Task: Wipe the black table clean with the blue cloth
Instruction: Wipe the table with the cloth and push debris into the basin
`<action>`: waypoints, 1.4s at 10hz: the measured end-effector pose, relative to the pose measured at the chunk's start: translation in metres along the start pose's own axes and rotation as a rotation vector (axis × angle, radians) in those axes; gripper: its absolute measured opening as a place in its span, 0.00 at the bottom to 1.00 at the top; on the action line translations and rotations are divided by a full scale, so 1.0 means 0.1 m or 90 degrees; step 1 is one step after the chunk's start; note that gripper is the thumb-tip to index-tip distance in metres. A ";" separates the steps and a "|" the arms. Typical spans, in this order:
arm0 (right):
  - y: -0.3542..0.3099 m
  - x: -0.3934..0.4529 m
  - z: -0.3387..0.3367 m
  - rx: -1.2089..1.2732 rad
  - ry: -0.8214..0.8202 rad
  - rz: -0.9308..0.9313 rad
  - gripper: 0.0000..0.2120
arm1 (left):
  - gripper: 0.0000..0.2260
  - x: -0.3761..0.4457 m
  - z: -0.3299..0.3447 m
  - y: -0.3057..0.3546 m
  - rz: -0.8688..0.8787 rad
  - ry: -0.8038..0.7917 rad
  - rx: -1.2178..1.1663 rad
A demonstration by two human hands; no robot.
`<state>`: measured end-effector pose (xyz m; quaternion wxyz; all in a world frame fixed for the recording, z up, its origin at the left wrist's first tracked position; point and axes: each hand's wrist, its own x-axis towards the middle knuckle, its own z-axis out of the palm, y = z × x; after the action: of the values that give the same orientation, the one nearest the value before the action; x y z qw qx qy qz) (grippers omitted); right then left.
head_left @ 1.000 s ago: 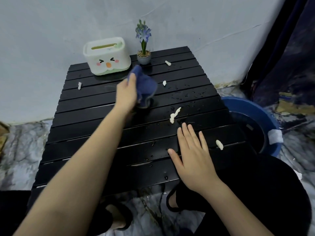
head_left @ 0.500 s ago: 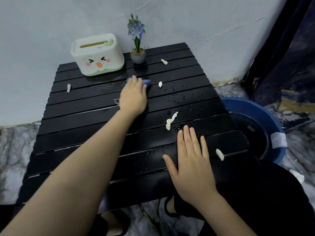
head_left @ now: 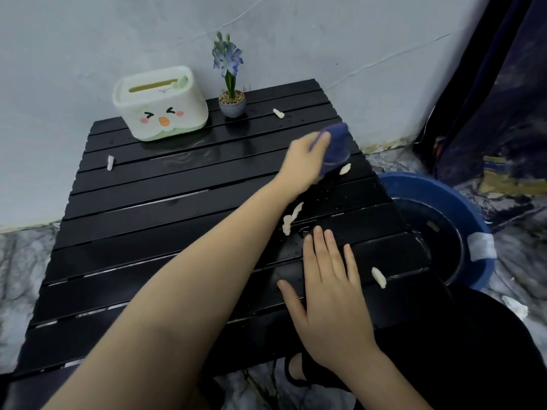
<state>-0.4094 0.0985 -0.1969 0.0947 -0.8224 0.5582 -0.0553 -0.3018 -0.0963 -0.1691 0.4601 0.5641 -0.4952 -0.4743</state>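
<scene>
The black table [head_left: 154,232] is a square top of glossy dark slats with narrow gaps, beaded with water toward its right half; nearest, at about 5 o'clock, the right hand [head_left: 328,294] lies palm down on the slats, fingers straight and slightly spread, holding nothing; a small pale scrap [head_left: 378,277] lies just beside it near the right edge, and a longer, lumpy white streak [head_left: 291,217] sits just beyond its fingertips; the bare left forearm crosses the table from 7 o'clock toward 1 o'clock, hiding part of the slats beneath; the left hand [head_left: 302,164] is closed around the blue cloth [head_left: 336,146], a soft bunched wad that looks blurred, at about 1 o'clock on the table near the right edge, with another white bit [head_left: 344,168] just beside it; whether the cloth touches the slats cannot be told; half a second ago the left hand pressed the cloth flat nearer the table's middle, so it has swept to the right; the right hand has stayed put; farther off, a white scrap [head_left: 110,163] lies at 10 o'clock and one more [head_left: 278,113] at 1 o'clock; at the far edge stand a rounded white tissue box [head_left: 159,105] with a cartoon face and a small grey pot of blue flowers [head_left: 231,96], against a pale plastered wall [head_left: 74,39]; a round blue basin [head_left: 444,232] sits on the marbled floor at 3 o'clock.
</scene>
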 end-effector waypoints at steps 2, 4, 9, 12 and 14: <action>0.02 -0.02 0.01 0.004 0.016 -0.008 0.36 | 0.12 -0.25 -1.19 0.01 0.037 0.230 0.034; 0.02 -0.02 0.04 -0.001 0.028 -0.006 0.36 | 0.16 -1.05 -2.64 -0.45 0.011 0.366 0.455; 0.01 -0.01 0.06 -0.016 0.038 -0.007 0.37 | 0.23 -0.72 -1.57 -0.70 0.017 0.140 0.677; 0.02 -0.02 0.04 -0.018 0.044 -0.016 0.37 | 0.18 -0.20 -0.56 -0.28 0.126 -0.070 0.470; 0.05 -0.03 0.06 -0.002 0.042 -0.020 0.37 | 0.16 -0.55 -1.02 -0.04 0.035 0.136 0.115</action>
<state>-0.4137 0.1001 -0.2038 0.0738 -0.8291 0.5481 -0.0828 -0.2032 -0.0365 -0.1558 0.4702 0.6370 -0.4991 -0.3522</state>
